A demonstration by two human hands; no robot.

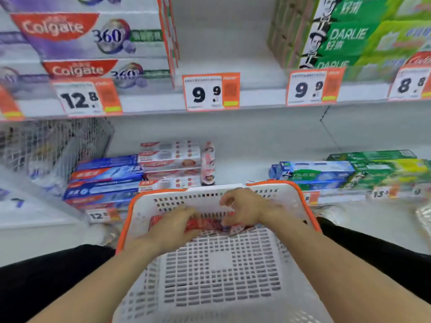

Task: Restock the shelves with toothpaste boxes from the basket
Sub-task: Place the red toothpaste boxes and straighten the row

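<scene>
Supermarket shelves (pixel 149 106) stood behind a white basket (pixel 219 264). Both hands reached red toothpaste boxes (pixel 205 224) at its far end: left hand (pixel 172 226) curled over them, right hand (pixel 242 207) pinching. Likely light, crushable cartons, best gripped along the long sides. Blur hid their count.
</scene>
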